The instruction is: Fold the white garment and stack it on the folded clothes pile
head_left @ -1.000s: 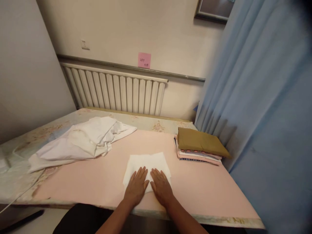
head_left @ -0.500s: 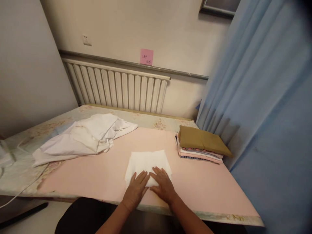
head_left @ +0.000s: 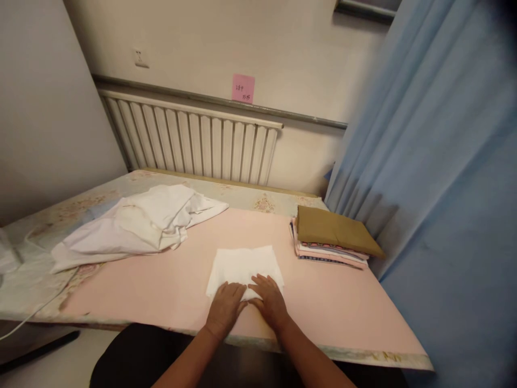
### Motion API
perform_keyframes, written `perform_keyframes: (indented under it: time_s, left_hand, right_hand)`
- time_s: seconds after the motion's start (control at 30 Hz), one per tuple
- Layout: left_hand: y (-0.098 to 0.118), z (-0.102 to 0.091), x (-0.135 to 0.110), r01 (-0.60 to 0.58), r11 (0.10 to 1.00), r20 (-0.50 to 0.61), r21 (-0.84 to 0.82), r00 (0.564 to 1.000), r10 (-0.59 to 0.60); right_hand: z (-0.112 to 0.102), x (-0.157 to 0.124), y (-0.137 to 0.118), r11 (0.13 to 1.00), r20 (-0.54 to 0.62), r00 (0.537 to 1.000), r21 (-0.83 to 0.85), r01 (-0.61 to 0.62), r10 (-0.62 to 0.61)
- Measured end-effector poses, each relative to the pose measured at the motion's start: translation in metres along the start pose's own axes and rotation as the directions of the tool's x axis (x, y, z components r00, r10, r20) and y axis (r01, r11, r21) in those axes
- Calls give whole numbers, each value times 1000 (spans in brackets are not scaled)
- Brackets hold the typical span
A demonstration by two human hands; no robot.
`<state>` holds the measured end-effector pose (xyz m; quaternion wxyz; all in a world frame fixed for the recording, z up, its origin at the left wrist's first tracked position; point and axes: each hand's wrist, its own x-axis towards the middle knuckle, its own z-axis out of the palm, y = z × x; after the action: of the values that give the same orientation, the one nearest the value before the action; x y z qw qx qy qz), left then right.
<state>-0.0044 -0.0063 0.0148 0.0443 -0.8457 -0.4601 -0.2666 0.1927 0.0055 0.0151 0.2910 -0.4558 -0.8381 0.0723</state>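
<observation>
A small folded white cloth (head_left: pixel 245 264) lies flat in front of me, its near edge slightly bunched between my hands. My left hand (head_left: pixel 226 306) is on the near left part of that edge, fingers curled over it and thumb pointing inward. On the near right part, my right hand (head_left: pixel 270 302) bends its fingers over the cloth, with the thumb at the edge. Both hands are closed on the cloth, thumbs close together. My fingers partly hide the near edge.
A pink sheet (head_left: pixel 331 307) covers much of the table. Crumpled white fabric (head_left: pixel 137 226) lies to the left, near a white cord (head_left: pixel 44 307). Folded cloths with a mustard one (head_left: pixel 335 229) on top are stacked right, beside a blue curtain (head_left: pixel 428 188). A radiator (head_left: pixel 197 140) stands behind.
My fingers have gone from lying flat on the white cloth to curling around its near edge. The hands have drawn slightly back, and the view has tilted a little.
</observation>
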Motion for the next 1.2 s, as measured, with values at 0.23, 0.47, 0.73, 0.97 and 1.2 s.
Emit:
perform_keyframes:
  time_s: [0.23, 0.47, 0.73, 0.97, 1.2]
  left_hand:
    - [0, -9, 21, 93, 993, 117, -72, 990, -84]
    - [-11, -3, 22, 103, 991, 136, -91, 987, -90]
    - [-7, -4, 15, 84, 994, 120, -66, 990, -76]
    - [-3, -9, 16, 92, 994, 122, -63, 989, -84]
    - [-3, -10, 12, 57, 998, 110, -40, 993, -52]
  right_hand:
    - [-3, 2, -3, 994, -13, 998, 83, -66, 68]
    - [3, 5, 0, 989, -36, 993, 95, -111, 115]
    - [9, 3, 5, 994, -85, 993, 72, -76, 82]
    - [8, 2, 4, 995, -88, 994, 82, -61, 68]
    - [7, 2, 3, 996, -92, 994, 78, -43, 50]
